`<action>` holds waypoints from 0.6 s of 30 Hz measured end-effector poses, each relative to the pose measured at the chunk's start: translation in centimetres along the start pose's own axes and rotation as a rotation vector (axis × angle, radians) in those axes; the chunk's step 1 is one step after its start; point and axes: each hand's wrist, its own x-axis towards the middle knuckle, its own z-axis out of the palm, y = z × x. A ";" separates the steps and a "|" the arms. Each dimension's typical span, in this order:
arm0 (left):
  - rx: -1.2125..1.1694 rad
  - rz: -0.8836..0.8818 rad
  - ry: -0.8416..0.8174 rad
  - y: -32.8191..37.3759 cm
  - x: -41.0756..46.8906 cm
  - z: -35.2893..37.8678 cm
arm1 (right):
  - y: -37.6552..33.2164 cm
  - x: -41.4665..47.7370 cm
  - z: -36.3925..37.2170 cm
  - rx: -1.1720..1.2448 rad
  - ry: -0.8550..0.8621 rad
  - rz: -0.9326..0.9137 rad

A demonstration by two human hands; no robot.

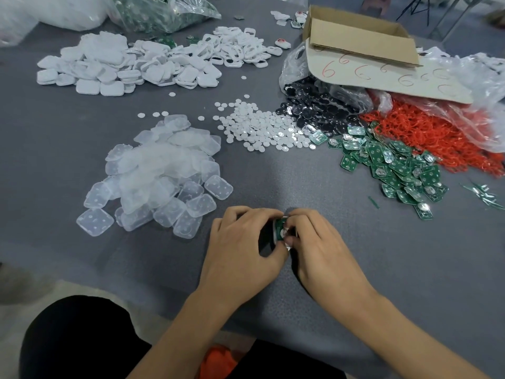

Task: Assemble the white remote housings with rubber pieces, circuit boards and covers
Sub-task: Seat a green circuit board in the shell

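Both hands sit lower centre of frame, low over the grey bench (341, 291). L hand (240, 242) & R hand (319, 242) curl in toward each other, fingertips pinching one small white housing (274, 235) between them. A green circuit board (280, 229) shows in it, mostly hidden by fingers, so can't tell if it's fully seated.

Left of the hands, mid frame: heap of clear rubber pieces (164, 170). Upper left: pile of white shells (109, 67), w/ white frames (240, 47) beside it to the right. Centre: small white discs (257, 127), touching dark discs (319, 108) spilling from a bag. Right, mid frame: loose green boards (396, 165), next to red rings (426, 132). Upper right: open cardboard box (360, 36).
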 end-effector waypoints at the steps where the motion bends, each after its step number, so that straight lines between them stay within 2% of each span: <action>1: -0.001 -0.007 0.001 0.1 0.0 0.0 | 0.0 -0.1 0.1 0.001 0.005 -0.004; 7: -0.003 -0.051 0.005 0.5 0.4 0.3 | 0.3 -0.2 0.2 0.036 0.031 -0.016; 18: -0.006 -0.022 -0.001 0.2 0.1 0.0 | 0.7 -0.3 -0.4 0.133 0.053 -0.007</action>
